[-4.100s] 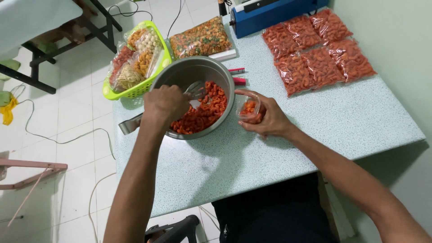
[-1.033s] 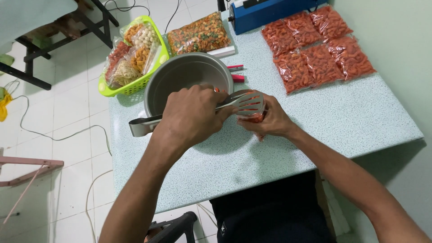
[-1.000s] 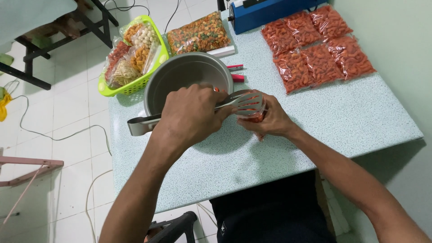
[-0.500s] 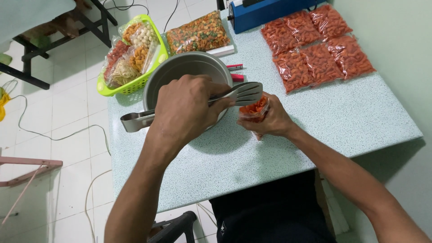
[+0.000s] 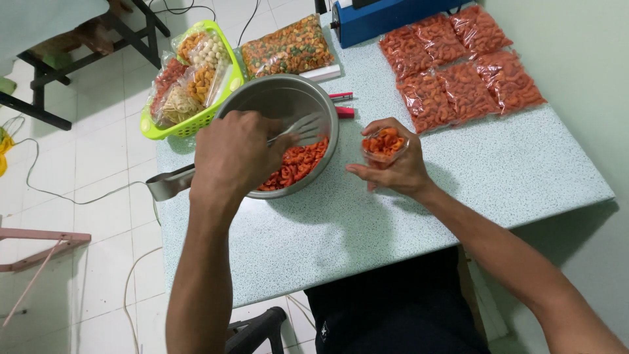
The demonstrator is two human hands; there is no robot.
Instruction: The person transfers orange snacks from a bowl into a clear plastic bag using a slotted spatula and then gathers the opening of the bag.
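Head | left hand (image 5: 232,154) grips tongs (image 5: 295,131) in bowl (image 5: 308,98) | right hand (image 5: 396,167) holds bag (image 5: 383,143) | basket (image 5: 226,88) behind

path metal bowl (image 5: 288,105) to small bag (image 5: 383,143): open tabletop (image 5: 367,216) | far side: pens (image 5: 342,105), sealed snack bags (image 5: 458,78) | left: green basket (image 5: 164,128)

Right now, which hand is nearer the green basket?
Left. The left hand holds the tongs over the metal bowl, just beside the green basket. The right hand holds a small bag on the bowl's far side.
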